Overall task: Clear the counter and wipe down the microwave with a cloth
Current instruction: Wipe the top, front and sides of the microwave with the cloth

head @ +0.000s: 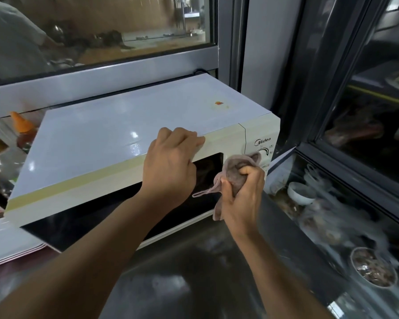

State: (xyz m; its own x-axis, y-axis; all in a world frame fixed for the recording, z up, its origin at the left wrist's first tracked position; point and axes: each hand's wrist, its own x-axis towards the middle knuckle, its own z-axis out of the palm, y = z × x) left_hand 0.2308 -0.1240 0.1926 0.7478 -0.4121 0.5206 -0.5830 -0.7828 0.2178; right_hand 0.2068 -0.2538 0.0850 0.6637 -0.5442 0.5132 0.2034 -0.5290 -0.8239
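A white microwave (124, 125) with a dark door window stands on a steel counter (194, 272) below a glass window. My left hand (171, 162) rests on the top front edge of the microwave, its fingers curled over that edge. My right hand (242, 194) grips a crumpled pinkish-grey cloth (237, 166) and holds it against the front of the microwave, between the door window and the control panel. A strip of the cloth hangs down to the left of my hand.
A sauce bottle with an orange cap (23, 130) stands left of the microwave. White trays (12, 252) lie stacked at the lower left. On the right, a glass display case (332, 203) holds a white cup (300, 193) and a bowl of food (373, 268).
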